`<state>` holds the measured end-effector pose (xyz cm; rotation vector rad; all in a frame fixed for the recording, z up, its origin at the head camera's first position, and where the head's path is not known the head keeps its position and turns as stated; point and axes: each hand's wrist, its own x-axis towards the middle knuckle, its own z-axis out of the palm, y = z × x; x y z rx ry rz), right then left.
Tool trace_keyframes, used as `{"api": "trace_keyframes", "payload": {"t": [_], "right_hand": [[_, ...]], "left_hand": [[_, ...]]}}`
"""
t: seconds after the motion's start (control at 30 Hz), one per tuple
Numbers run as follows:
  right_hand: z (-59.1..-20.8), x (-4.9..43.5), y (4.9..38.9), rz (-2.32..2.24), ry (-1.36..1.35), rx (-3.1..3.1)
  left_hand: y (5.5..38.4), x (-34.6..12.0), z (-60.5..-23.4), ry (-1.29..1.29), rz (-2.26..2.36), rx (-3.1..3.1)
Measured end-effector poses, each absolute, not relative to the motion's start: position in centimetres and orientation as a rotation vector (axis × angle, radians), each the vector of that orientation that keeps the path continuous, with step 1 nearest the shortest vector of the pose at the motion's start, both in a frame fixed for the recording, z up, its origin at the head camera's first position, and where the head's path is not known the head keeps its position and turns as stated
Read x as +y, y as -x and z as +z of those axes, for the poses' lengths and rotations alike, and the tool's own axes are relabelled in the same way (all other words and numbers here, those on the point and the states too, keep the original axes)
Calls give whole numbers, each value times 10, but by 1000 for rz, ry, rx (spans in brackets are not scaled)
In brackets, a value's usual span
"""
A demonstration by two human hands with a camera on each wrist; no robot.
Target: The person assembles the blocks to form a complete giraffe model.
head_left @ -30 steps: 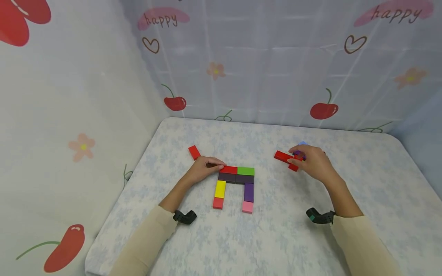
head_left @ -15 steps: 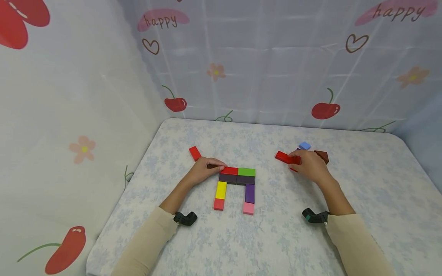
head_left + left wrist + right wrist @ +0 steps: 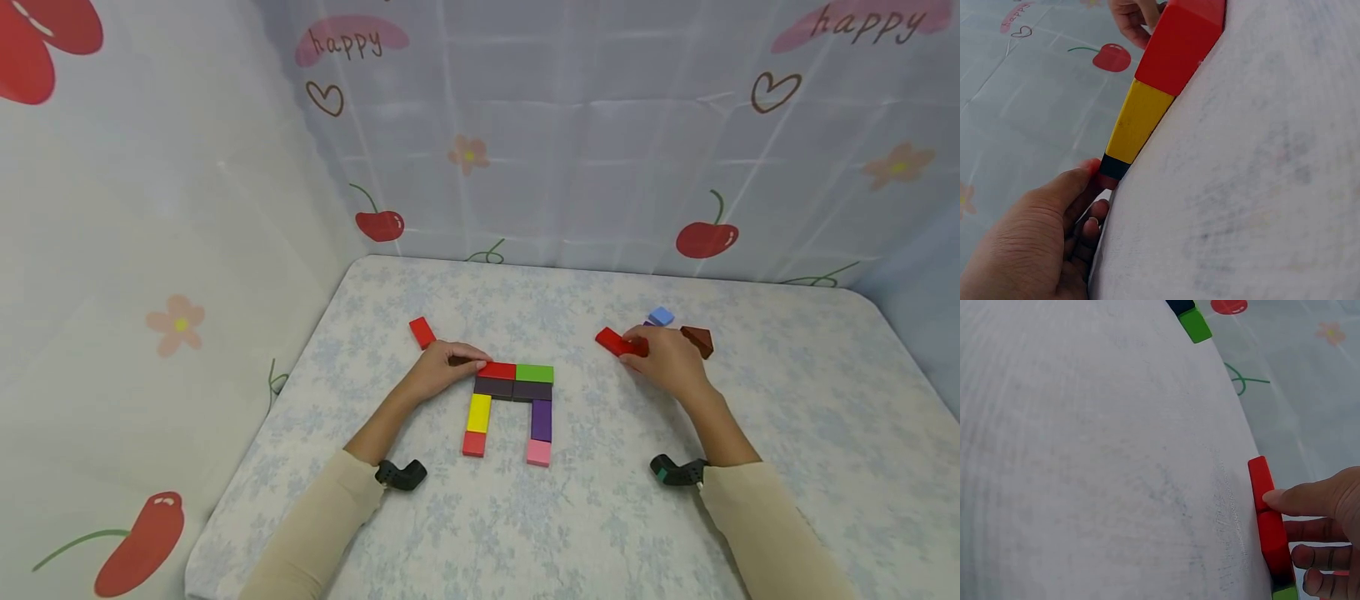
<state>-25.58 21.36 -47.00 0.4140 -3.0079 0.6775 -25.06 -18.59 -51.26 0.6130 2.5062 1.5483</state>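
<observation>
My left hand pinches the left end of a red block. A green block adjoins it, above two black blocks. Below, a yellow block and a red block form one leg; a purple block and a pink block form the other. Farther right, my right hand grips a red block, with the thumb near its joint with another red block. The right fingers partly hide the gripped block in the head view.
Beyond the right hand lie a blue block and a brown block, with a purple piece mostly hidden. Another red block lies behind the left hand. A printed curtain rises behind the table's far edge.
My right hand has shifted slightly left and closed its fingers on the red block, uncovering the blue and brown blocks. The left hand stays in place.
</observation>
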Motion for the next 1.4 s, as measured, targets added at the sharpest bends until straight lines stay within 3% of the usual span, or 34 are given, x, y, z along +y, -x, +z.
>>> {"api": "trace_keyframes", "payload": {"t": [0.33, 0.57, 0.8, 1.4], "right_hand": [[-465, 203, 252, 703, -560, -3072], [-465, 181, 241, 645, -460, -2999], [-467, 165, 235, 558, -471, -3018], [-466, 161, 235, 567, -460, -3099]], "left_hand": [[239, -182, -497, -596, 1566, 2496], [240, -183, -498, -593, 1553, 2494], [259, -191, -526, -666, 1529, 2499], [258, -192, -521, -673, 1515, 2505]]}}
